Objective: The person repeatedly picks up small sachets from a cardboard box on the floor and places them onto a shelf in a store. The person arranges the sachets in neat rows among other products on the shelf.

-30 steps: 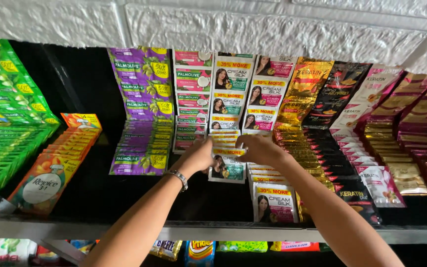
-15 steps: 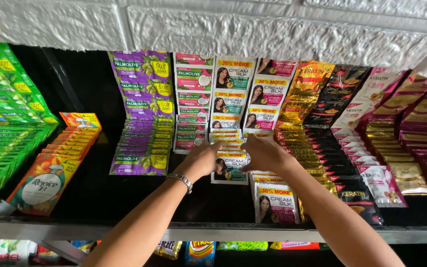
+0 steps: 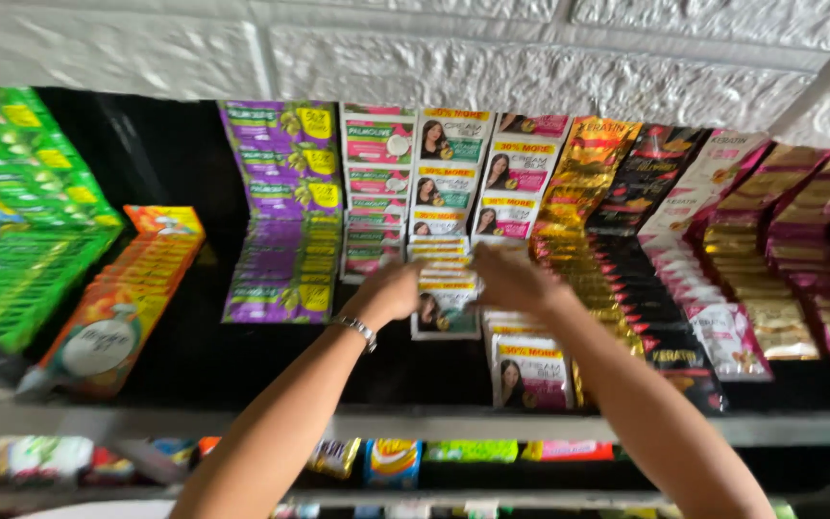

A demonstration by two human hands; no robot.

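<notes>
Reaching up, left hand (image 3: 388, 293) & right hand (image 3: 511, 279) grip sachet strip (image 3: 444, 288) (arms extended).

Both arms are stretched fwd and up; left hand (image 3: 388, 293) & right hand (image 3: 511, 277) are held close together, fingers curled.

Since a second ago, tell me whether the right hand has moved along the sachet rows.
Yes, slightly. The right hand has slid down and toward the front shelf edge, along the teal sachet row, with the left hand opposite.
</notes>
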